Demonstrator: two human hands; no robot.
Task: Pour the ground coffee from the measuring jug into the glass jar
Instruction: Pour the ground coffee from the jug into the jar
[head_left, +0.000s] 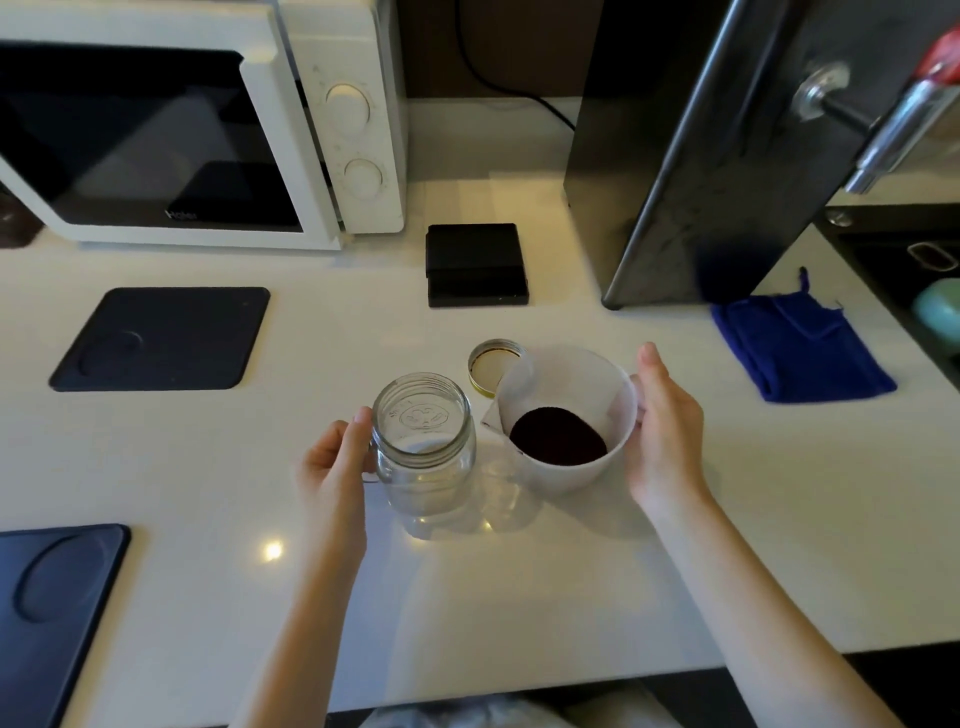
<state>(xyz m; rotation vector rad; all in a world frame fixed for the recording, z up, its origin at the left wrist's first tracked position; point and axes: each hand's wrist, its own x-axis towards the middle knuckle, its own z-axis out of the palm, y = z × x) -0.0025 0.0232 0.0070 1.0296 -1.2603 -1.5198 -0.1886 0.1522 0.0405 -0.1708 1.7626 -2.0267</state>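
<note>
White counter (519, 597): right-hand fingers (652, 364) wrap measuring jug (566, 410) beside glass jar (423, 447).

Jar (423, 447): clear, glossy glass, at left fingertips (362, 418).
Jug (569, 415): matt white plastic, against right fingers (649, 364).
Coffee (558, 435): dark, grainy.

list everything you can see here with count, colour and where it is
glass jar: 1, clear, empty, centre counter
measuring jug: 1, white, right of jar
ground coffee: dark brown, inside jug
lid: 1, gold rim, behind jar
mats: 2, navy, left counter
microwave: 1, white, back left
black block: 1, back centre
cloth: 1, blue, right
black appliance: 1, back right
left hand: holds jar
right hand: holds jug
</note>
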